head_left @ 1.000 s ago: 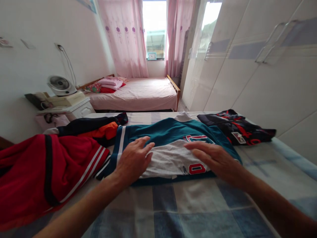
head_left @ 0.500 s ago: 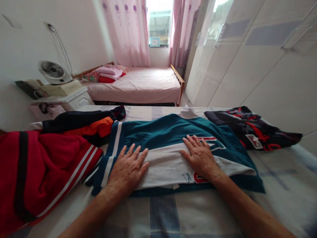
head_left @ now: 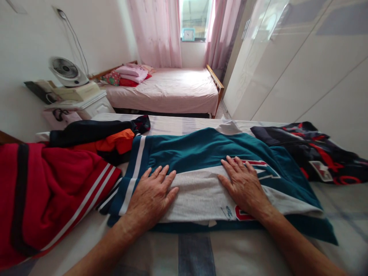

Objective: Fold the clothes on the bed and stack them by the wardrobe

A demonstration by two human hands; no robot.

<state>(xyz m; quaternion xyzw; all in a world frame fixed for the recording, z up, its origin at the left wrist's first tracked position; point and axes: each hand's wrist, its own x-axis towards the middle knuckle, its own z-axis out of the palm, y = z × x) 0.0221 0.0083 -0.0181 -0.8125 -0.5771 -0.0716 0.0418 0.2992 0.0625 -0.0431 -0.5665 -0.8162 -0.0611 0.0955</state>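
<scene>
Far left: red garment (head_left: 69,188), loosely heaped on the checked sheet (head_left: 197,253). Behind it, dark-and-orange clothing (head_left: 116,141), bunched. Left hand (head_left: 155,191) palm-down, fingers spread, gripping nothing, by the white-striped edge of the teal-and-grey garment (head_left: 198,188), which lies flat mid-sheet, grey part over teal. Right hand (head_left: 243,184) same pose, near the lettering, well apart from the left; flat palms probably keep the layers smooth. Far right: dark red-patterned garment (head_left: 324,153), likely there to leave the middle free.
</scene>
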